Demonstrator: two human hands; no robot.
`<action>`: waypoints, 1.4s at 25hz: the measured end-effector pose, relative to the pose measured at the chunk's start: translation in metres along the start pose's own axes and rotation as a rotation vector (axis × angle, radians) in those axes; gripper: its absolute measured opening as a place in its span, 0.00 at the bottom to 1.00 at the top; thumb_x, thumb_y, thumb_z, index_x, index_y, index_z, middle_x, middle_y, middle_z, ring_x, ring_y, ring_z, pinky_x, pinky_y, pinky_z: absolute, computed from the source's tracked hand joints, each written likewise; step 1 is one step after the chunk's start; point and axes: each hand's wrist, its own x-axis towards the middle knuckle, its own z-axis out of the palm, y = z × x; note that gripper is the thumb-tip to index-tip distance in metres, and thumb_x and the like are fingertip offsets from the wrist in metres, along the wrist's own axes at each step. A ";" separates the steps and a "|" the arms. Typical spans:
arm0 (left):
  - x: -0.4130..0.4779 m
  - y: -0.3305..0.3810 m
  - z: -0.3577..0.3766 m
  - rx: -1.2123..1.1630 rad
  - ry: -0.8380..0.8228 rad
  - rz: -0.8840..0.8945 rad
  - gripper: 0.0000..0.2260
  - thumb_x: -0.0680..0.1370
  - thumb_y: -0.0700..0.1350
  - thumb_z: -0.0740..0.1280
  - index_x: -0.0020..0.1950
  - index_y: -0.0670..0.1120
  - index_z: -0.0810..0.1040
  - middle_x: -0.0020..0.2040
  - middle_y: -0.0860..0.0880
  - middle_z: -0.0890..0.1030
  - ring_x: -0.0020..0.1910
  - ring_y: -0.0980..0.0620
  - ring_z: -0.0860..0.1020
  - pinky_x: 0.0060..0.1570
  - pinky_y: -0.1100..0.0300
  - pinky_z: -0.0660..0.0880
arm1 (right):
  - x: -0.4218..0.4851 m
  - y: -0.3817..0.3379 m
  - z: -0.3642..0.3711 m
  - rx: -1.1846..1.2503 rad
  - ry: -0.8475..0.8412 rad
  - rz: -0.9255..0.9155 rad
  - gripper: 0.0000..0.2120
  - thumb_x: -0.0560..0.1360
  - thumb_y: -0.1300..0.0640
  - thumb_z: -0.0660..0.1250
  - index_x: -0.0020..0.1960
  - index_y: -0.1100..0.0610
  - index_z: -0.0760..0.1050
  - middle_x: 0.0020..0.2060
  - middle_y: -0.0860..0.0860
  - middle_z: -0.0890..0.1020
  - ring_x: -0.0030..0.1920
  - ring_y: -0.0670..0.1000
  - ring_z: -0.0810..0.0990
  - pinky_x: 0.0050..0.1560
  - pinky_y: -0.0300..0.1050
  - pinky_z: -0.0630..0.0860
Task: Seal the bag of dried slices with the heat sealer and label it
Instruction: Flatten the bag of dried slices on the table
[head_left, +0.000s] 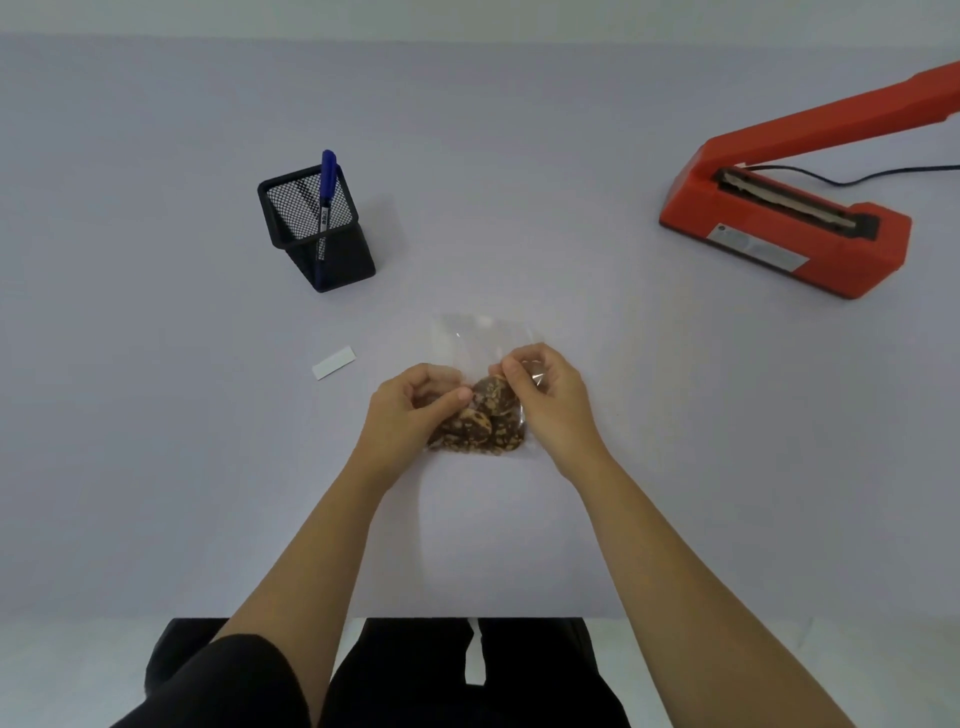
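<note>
Bench: pale grey-lilac surface (156, 467) filling the head view, its near edge running just above the person's dark-clothed lap.
Bag: clear plastic bag (480, 343) lying near the middle of the bench, a little toward the near edge, its empty upper part pointing to the far edge.
Dried slices: brown slices (485, 421) with pale flecks, heaped in the lower part of the bag nearest the person.
Left hand: left hand (410, 405) clenched on the bag's left side, thumb and fingers pinching the plastic just over the slices.
Right hand: right hand (548, 395) gripping the bag's right side, fingers curled in around the film.
Heat sealer: red heat sealer (784, 234) toward the far right corner, its arm raised and tilted up off the right edge of the view, a dark cord trailing behind it.
Label: small white label (334, 362) flat on the bench left of the bag, apart from it.
Pen holder: black mesh pen holder (314, 228) toward the far left, upright.
Marker: blue marker (326, 192) standing in the holder, leaning.
</note>
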 end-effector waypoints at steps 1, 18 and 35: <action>0.001 0.001 -0.002 0.022 0.001 -0.005 0.05 0.71 0.41 0.73 0.45 0.48 0.82 0.40 0.47 0.85 0.44 0.49 0.83 0.47 0.52 0.79 | 0.001 0.000 0.000 0.006 -0.009 0.004 0.07 0.77 0.56 0.64 0.41 0.48 0.74 0.42 0.48 0.84 0.47 0.51 0.82 0.51 0.53 0.79; 0.005 0.019 -0.007 0.080 -0.036 -0.055 0.06 0.72 0.42 0.72 0.47 0.43 0.83 0.41 0.47 0.84 0.38 0.56 0.82 0.40 0.65 0.78 | 0.004 0.002 0.001 0.050 -0.123 0.107 0.04 0.75 0.55 0.67 0.42 0.50 0.78 0.41 0.48 0.81 0.46 0.50 0.80 0.50 0.46 0.79; 0.020 0.018 -0.029 0.300 -0.086 -0.103 0.03 0.73 0.43 0.71 0.45 0.47 0.84 0.40 0.48 0.84 0.37 0.55 0.81 0.41 0.67 0.76 | 0.016 -0.002 -0.016 -0.036 -0.153 0.166 0.07 0.68 0.62 0.75 0.46 0.59 0.83 0.41 0.51 0.85 0.40 0.42 0.83 0.43 0.32 0.77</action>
